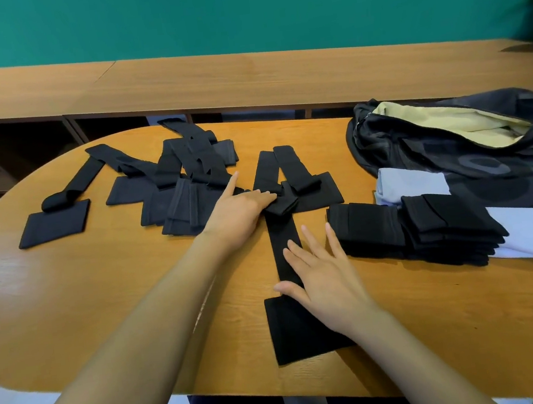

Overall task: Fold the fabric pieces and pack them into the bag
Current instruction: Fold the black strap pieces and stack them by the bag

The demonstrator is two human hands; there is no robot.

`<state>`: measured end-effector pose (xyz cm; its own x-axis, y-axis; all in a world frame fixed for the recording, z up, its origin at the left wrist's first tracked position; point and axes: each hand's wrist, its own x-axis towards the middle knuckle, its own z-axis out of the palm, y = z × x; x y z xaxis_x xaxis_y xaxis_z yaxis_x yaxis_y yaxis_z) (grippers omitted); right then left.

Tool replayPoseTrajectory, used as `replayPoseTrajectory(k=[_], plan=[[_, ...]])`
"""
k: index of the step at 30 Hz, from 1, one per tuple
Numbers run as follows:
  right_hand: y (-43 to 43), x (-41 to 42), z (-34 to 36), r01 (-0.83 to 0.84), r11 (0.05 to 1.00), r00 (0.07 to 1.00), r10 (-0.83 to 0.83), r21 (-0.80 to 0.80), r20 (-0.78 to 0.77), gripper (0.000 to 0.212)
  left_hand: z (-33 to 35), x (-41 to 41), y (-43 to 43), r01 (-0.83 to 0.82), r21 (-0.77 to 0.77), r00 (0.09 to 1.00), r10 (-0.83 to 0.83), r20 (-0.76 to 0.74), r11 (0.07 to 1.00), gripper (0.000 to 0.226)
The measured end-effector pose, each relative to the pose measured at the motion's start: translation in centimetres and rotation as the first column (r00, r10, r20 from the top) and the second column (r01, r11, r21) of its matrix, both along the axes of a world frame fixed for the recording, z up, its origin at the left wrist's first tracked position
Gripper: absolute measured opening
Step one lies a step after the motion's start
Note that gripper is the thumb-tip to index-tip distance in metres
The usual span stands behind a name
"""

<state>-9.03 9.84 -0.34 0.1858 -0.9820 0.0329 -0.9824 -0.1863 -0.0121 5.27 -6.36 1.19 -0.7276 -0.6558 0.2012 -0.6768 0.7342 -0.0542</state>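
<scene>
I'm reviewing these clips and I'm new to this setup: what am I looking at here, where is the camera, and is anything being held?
No machine here: these are a person's bare hands, filmed from a camera on their head looking down. The left hand touches the doubled-over far end of a black fabric strip; the right hand presses it flat with straight fingers. Neither seems to grip anything. On the wooden table lie loose black pieces, a folded stack and an open bag.
</scene>
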Motion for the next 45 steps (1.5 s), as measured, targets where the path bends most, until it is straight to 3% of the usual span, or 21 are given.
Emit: replayPoseTrajectory(k=[5, 10, 13, 15, 17, 21, 23, 25, 28, 31, 33, 34, 37, 39, 42, 45], plan=[[-1.7, -0.8, 1.7, 0.127, 0.957, 0.992, -0.116, -0.259, 0.058, 0.062, 0.4, 0.3, 1.3, -0.024, -0.008, 0.937, 0.02, -0.348, 1.0, 0.029], [-5.5, -1.0, 2.5, 0.155, 0.91, 0.987, -0.131, -0.385, 0.089, 0.08, -0.3, 1.6, 2.0, 0.026, -0.016, 0.944, -0.03, -0.33, 1.0, 0.047], [-6.9, -1.3, 2.7, 0.128, 0.885, 0.99, -0.083, -0.447, 0.117, 0.045, -0.1, 1.9, 2.5, 0.044, 0.043, 0.934, -0.026, -0.357, 0.998, 0.056], [-7.1, -1.9, 2.4, 0.088, 0.86, 0.993, -0.038, -0.503, 0.11, 0.02, 0.7, 2.1, 2.5, -0.016, 0.124, 0.892, 0.07, -0.446, 0.992, 0.059], [-7.0, -2.4, 2.1, 0.081, 0.843, 0.992, -0.017, -0.532, 0.125, 0.016, 1.7, 2.5, 2.1, -0.052, 0.208, 0.851, 0.152, -0.503, 0.977, 0.062], [-6.0, -3.0, 2.0, 0.03, 0.83, 0.989, 0.058, -0.556, 0.139, 0.021, 2.0, 2.8, 1.4, 0.085, 0.309, 0.887, 0.069, -0.456, 0.947, 0.066], [-5.6, -3.4, 2.0, -0.043, 0.825, 0.983, 0.136, -0.563, 0.124, 0.027, 2.0, 2.3, 1.1, 0.019, 0.337, 0.856, 0.159, -0.491, 0.941, 0.066], [-5.1, -3.6, 2.0, -0.124, 0.812, 0.974, 0.208, -0.571, 0.085, 0.026, 1.9, 1.4, 0.6, -0.093, 0.344, 0.875, 0.242, -0.42, 0.934, 0.061], [-4.5, -3.6, 1.7, -0.185, 0.807, 0.961, 0.268, -0.56, 0.068, 0.022, 1.4, 0.0, -0.2, -0.166, 0.402, 0.914, 0.293, -0.279, 0.9, 0.053], [-4.5, -3.6, 1.5, -0.233, 0.836, 0.953, 0.297, -0.497, 0.053, 0.019, 1.4, -1.1, -0.4, -0.156, 0.503, 0.848, 0.377, -0.374, 0.85, 0.043], [-4.3, -3.8, 1.6, -0.301, 0.871, 0.945, 0.326, -0.388, 0.0, 0.018, 1.6, -1.2, -0.2, -0.233, 0.448, 0.844, 0.408, -0.348, 0.863, 0.037], [-4.2, -3.9, 1.7, -0.31, 0.9, 0.947, 0.322, -0.308, -0.011, 0.032, 1.7, -1.1, -0.2, -0.281, 0.398, 0.855, 0.417, -0.31, 0.873, 0.035], [-4.1, -3.9, 2.4, -0.232, 0.943, 0.952, 0.271, -0.238, 0.145, 0.065, 1.8, 0.0, 0.0, -0.371, 0.27, 0.88, 0.429, -0.204, 0.889, 0.031], [-4.8, -3.6, 3.3, -0.108, 0.955, 0.959, 0.173, -0.276, 0.223, 0.061, 1.8, 0.5, 0.3, -0.394, 0.251, 0.875, 0.444, -0.191, 0.884, 0.03], [-6.9, -2.7, 4.0, 0.0, 0.978, 0.996, 0.019, -0.21, 0.089, 0.047, 1.7, 0.5, 1.1, -0.394, 0.288, 0.866, 0.458, -0.202, 0.873, 0.032], [-8.4, -1.6, 3.4, 0.007, 0.995, 0.998, -0.002, -0.097, 0.058, 0.044, 1.4, 0.2, 1.7, -0.359, 0.37, 0.852, 0.462, -0.245, 0.857, 0.037]])
